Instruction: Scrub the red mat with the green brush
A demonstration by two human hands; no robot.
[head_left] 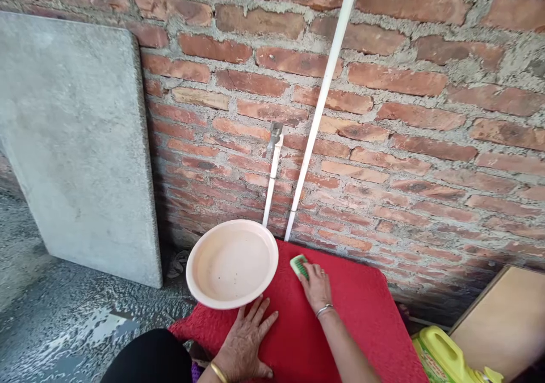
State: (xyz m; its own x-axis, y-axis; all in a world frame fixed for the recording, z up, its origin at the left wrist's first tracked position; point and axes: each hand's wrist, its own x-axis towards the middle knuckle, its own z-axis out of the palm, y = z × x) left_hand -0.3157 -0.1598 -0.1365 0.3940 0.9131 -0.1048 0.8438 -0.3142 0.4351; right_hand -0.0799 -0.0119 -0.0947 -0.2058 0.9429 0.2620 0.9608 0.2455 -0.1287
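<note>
A red cloth point(357, 303) lies spread over a flat raised surface against the wall. My right hand point(315, 285) is closed around a green and white scrub brush point(298, 265), which rests on the cloth near its far edge. Flat on the cloth, fingers spread, is my left hand point(247, 337), its fingertips just below the basin's rim. The pale pink basin point(232, 264) stands on the left part of the cloth, with a few dark specks inside. The brush's underside is hidden from me.
Behind is a brick wall point(395, 79) with a long white pipe point(322, 105) and a tap point(276, 133) on a shorter pipe. A grey slab point(85, 144) leans at the left above wet floor point(97, 326). A yellow jug point(445, 354) and a wooden board point(504, 320) stand at the lower right.
</note>
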